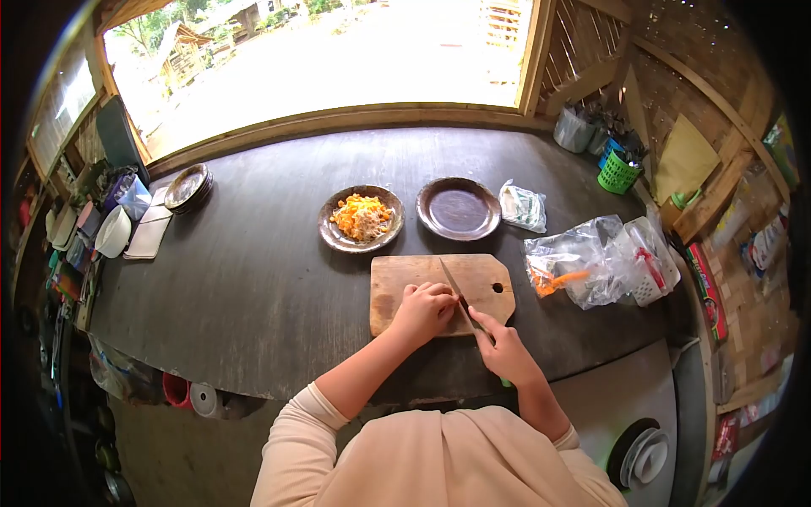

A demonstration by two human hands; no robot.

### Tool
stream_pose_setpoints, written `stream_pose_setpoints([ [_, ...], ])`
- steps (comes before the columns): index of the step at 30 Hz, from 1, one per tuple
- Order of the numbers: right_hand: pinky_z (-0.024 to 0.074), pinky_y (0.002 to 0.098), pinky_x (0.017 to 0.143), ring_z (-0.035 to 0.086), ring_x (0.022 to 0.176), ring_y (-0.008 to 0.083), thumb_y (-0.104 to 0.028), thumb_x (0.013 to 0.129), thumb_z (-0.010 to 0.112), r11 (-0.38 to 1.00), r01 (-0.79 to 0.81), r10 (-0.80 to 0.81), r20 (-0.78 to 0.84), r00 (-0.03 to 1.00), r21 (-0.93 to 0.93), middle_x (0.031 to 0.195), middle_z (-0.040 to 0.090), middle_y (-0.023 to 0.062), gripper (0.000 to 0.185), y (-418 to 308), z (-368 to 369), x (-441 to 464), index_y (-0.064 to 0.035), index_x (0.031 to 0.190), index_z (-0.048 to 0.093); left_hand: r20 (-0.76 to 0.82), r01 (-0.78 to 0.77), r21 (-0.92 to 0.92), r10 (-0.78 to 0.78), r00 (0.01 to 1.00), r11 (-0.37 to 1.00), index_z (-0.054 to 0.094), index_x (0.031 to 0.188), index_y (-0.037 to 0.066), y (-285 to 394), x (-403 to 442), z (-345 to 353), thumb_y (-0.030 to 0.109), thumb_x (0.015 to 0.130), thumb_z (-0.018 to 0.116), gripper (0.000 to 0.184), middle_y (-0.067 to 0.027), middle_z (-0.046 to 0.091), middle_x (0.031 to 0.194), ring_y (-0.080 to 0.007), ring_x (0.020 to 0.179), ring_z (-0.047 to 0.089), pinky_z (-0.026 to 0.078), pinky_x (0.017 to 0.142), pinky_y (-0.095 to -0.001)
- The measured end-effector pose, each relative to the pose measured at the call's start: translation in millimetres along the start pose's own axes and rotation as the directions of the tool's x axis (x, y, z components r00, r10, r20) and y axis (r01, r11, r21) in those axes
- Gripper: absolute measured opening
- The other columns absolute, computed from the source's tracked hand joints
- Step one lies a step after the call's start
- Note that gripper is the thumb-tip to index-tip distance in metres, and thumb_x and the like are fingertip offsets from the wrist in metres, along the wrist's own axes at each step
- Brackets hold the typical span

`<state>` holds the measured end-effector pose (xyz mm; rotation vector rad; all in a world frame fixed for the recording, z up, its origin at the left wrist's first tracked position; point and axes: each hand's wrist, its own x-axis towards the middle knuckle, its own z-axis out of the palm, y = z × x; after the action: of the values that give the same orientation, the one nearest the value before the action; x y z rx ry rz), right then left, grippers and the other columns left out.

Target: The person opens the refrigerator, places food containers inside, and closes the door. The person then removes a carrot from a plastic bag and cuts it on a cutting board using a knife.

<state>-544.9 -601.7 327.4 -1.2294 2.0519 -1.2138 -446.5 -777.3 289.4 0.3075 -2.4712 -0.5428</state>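
A wooden cutting board [393, 283] with a hole at its right end lies at the table's near side. Over its middle, my left hand [429, 308] is closed, fingers curled together on something small that they mostly hide. My right hand [505, 345] grips a knife [452, 280] by its handle. The blade points away from me and lies close beside the left fingertips. Beyond the board sits a brown plate [336, 240] heaped with orange and whitish chopped food [363, 218]. To its right is a second brown plate [459, 209] with nothing on it.
Right of the board lie clear plastic bags [583, 258], one with an orange item, and a small packet [523, 207]. A green basket [619, 173] of utensils stands at the back right. Stacked plates [187, 186] and a white bowl [113, 232] are at the left.
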Motion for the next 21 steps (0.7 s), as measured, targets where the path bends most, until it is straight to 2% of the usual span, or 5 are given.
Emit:
stream_pose_setpoints([
  [1,0.0503,0.0302,0.071,0.069,0.078,0.0216,-0.005,0.091,0.052,0.992,0.119,-0.121,-0.042,0.992,-0.048,0.092,0.069,0.0193,0.039,3.2,2.9,1.3,-0.0058,0.130,0.054,0.003,0.000,0.009,0.000,1.000,1.000,0.072,0.090,0.016,0.5,-0.1,0.2,0.016,0.078,0.068,0.012,0.0044,0.066,0.097,-0.0163,0.091,0.061,0.040,0.078,-0.0355],
  [8,0.0533,0.0327,0.075,0.069,0.087,0.0219,-0.006,0.091,0.052,0.980,0.180,-0.187,-0.088,0.978,-0.081,0.106,0.067,0.0191,0.040,-1.7,4.8,5.5,-0.0076,0.131,0.053,-0.031,-0.011,0.005,0.012,0.999,1.000,0.072,0.090,0.017,-2.0,-0.4,2.9,0.015,0.078,0.068,0.013,0.0041,0.066,0.096,-0.0164,0.090,0.062,0.041,0.076,-0.0347],
  [10,0.0531,0.0288,0.064,0.065,0.076,0.0150,-0.007,0.092,0.051,0.958,-0.276,0.260,0.181,0.949,0.073,0.099,0.066,0.0154,0.047,-21.1,-8.0,2.5,-0.0097,0.139,0.045,-0.023,-0.004,-0.010,0.003,1.000,1.000,0.072,0.091,0.017,-2.1,-0.4,2.8,0.016,0.078,0.068,0.013,0.0039,0.066,0.096,-0.0168,0.091,0.062,0.041,0.077,-0.0348],
  [16,0.0491,0.0248,0.055,0.059,0.066,0.0112,-0.006,0.094,0.047,0.938,-0.264,0.217,0.212,0.953,0.226,0.104,0.060,0.0124,0.057,-9.9,-6.3,-20.3,-0.0118,0.148,0.027,0.011,0.022,0.007,-0.022,1.000,1.000,0.072,0.092,0.017,-1.7,-0.8,1.3,0.017,0.080,0.068,0.014,0.0033,0.066,0.097,-0.0178,0.092,0.062,0.041,0.078,-0.0352],
  [21,0.0482,0.0242,0.054,0.057,0.058,0.0103,-0.005,0.096,0.045,0.975,-0.114,0.102,0.072,0.992,0.191,0.092,0.062,0.0102,0.048,3.7,1.1,-28.2,-0.0090,0.143,0.037,0.010,0.029,-0.002,-0.029,1.000,1.000,0.072,0.093,0.016,0.6,-1.0,-0.1,0.019,0.081,0.067,0.013,0.0028,0.067,0.098,-0.0178,0.093,0.062,0.041,0.079,-0.0359],
])
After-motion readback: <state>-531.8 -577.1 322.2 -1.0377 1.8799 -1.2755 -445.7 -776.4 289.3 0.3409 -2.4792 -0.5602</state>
